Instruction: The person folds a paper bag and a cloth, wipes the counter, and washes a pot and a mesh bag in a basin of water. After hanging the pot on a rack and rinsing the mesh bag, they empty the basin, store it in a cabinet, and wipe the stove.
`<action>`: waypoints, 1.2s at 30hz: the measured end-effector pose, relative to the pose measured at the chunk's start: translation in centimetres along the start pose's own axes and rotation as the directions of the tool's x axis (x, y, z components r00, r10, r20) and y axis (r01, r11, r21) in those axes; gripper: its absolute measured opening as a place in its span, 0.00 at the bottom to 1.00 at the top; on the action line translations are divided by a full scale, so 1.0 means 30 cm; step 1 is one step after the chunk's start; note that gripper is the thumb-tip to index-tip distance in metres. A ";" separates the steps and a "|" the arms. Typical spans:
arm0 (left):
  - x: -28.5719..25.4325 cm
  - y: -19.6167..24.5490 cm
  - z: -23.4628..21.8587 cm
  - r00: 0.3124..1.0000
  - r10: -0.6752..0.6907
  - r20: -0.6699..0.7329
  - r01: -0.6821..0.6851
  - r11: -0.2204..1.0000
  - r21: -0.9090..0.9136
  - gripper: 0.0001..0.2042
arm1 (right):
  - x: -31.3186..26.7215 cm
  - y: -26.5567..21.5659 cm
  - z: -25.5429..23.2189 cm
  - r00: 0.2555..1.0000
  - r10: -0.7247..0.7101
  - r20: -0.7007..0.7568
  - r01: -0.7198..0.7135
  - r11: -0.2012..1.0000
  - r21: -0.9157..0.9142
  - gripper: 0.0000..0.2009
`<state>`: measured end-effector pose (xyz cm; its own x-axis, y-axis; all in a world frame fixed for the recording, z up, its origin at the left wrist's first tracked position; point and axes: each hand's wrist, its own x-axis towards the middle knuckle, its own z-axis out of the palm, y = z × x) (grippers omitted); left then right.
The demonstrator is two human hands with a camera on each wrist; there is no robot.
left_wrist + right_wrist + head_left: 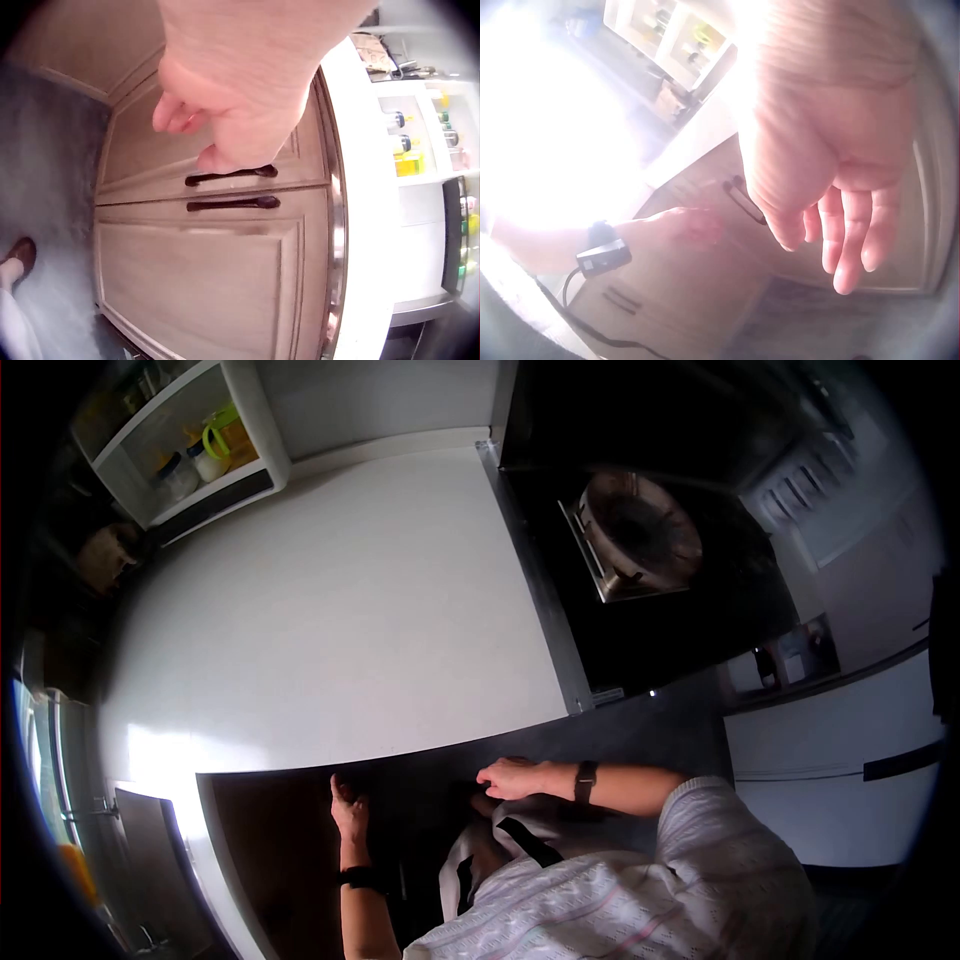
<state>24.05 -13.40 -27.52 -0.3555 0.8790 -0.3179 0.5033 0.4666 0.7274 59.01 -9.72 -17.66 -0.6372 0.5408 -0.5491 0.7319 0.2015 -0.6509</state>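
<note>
My left hand [349,818] hangs in front of the lower cabinet, just below the counter's front edge, holding nothing. In the left wrist view its fingers are loosely bent, and the thumb overlaps the upper of two dark handles [229,178] on the wooden cabinet doors [202,277]. Both doors sit flush together there. My right hand [512,778] is held in front of my body, to the right of the left one. The right wrist view shows its palm [825,161] with the fingers hanging relaxed and nothing in them.
A white countertop [340,610] spreads ahead, with a gas burner [655,565] at its right. On the back left stands a white shelf [268,435] with bottles and a green-handled jug [236,435]. A camera [604,259] with a cable is strapped to my left wrist.
</note>
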 end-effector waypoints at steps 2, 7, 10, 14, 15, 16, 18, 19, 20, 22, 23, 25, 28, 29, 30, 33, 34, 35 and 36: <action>-0.107 -0.031 -0.082 0.995 -0.090 0.031 0.088 0.994 0.072 0.34 | 0.006 -0.032 -0.012 1.000 -0.008 -0.001 0.008 1.000 0.013 0.17; -0.377 -0.094 -0.278 0.913 -0.381 -0.146 0.393 0.917 0.065 0.29 | 0.136 -0.105 -0.019 0.990 -0.054 0.129 0.052 0.999 0.013 0.17; -0.587 -0.172 -0.439 0.820 -0.476 -0.319 0.498 0.867 -0.015 0.26 | 0.268 -0.183 0.020 0.966 -0.101 0.238 0.084 0.993 0.081 0.16; -0.811 -0.354 -0.553 0.617 -0.541 -0.572 0.521 0.825 -0.218 0.27 | 0.434 -0.403 0.033 0.931 -0.180 0.317 0.197 0.980 -0.023 0.16; -0.902 -0.368 -0.575 0.555 -0.591 -0.585 0.542 0.791 -0.284 0.27 | 0.443 -0.465 0.038 0.920 -0.215 0.327 0.244 0.969 -0.049 0.15; -0.988 -0.393 -0.576 0.492 -0.628 -0.602 0.553 0.760 -0.341 0.27 | 0.454 -0.520 0.056 0.905 -0.250 0.344 0.292 0.953 -0.076 0.15; -1.138 -0.448 -0.556 0.363 -0.697 -0.619 0.559 0.694 -0.454 0.27 | 0.478 -0.610 0.106 0.887 -0.271 0.374 0.322 0.943 -0.080 0.14; -1.149 -0.495 -0.546 0.317 -0.724 -0.613 0.556 0.665 -0.499 0.26 | 0.536 -0.649 0.114 0.900 -0.270 0.342 0.301 0.953 -0.039 0.13; -1.215 -0.510 -0.544 0.255 -0.772 -0.582 0.539 0.613 -0.578 0.27 | 0.537 -0.697 0.139 0.883 -0.303 0.357 0.339 0.940 -0.042 0.09; -1.309 -0.572 -0.532 0.166 -0.831 -0.532 0.492 0.537 -0.685 0.27 | 0.549 -0.763 0.187 0.860 -0.329 0.389 0.381 0.923 -0.062 0.07; -1.353 -0.603 -0.532 0.138 -0.848 -0.512 0.460 0.512 -0.725 0.27 | 0.550 -0.800 0.216 0.849 -0.346 0.400 0.401 0.914 -0.059 0.06; -1.452 -0.673 -0.542 0.080 -0.831 -0.551 0.449 0.523 -0.724 0.26 | 0.538 -0.879 0.294 0.839 -0.385 0.385 0.439 0.897 -0.060 0.07; -1.654 -0.748 -0.613 -0.057 -0.604 -0.795 0.505 0.670 -0.545 0.21 | 0.565 -0.959 0.437 0.834 -0.376 0.403 0.424 0.905 -0.033 0.09; -1.750 -0.749 -0.645 -0.118 -0.488 -0.865 0.542 0.698 -0.468 0.19 | 0.557 -1.001 0.489 0.829 -0.369 0.420 0.429 0.902 -0.054 0.09; -1.850 -0.743 -0.689 -0.173 -0.373 -0.912 0.581 0.709 -0.400 0.19 | 0.547 -1.046 0.541 0.823 -0.336 0.458 0.404 0.913 -0.056 0.10; -2.127 -0.705 -0.777 -0.329 -0.157 -0.931 0.733 0.580 -0.356 0.18 | 0.549 -1.143 0.710 0.800 -0.263 0.539 0.369 0.924 -0.097 0.11; -2.222 -0.692 -0.794 -0.363 -0.092 -0.927 0.792 0.493 -0.359 0.19 | 0.542 -1.182 0.763 0.782 -0.265 0.564 0.395 0.911 -0.118 0.11; -2.305 -0.696 -0.799 -0.384 -0.020 -0.923 0.842 0.402 -0.359 0.20 | 0.533 -1.216 0.816 0.764 -0.269 0.587 0.420 0.897 -0.135 0.11; -2.379 -0.716 -0.790 -0.427 -0.038 -0.904 0.833 0.373 -0.409 0.21 | 0.523 -1.255 0.869 0.744 -0.263 0.614 0.434 0.889 -0.145 0.11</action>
<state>19.94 -88.48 -6.03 -0.5791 -0.4816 0.6578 -0.4300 0.8659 0.2555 15.16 -30.10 -15.42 -0.8152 -0.1518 -0.5590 0.4093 0.5319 -0.7413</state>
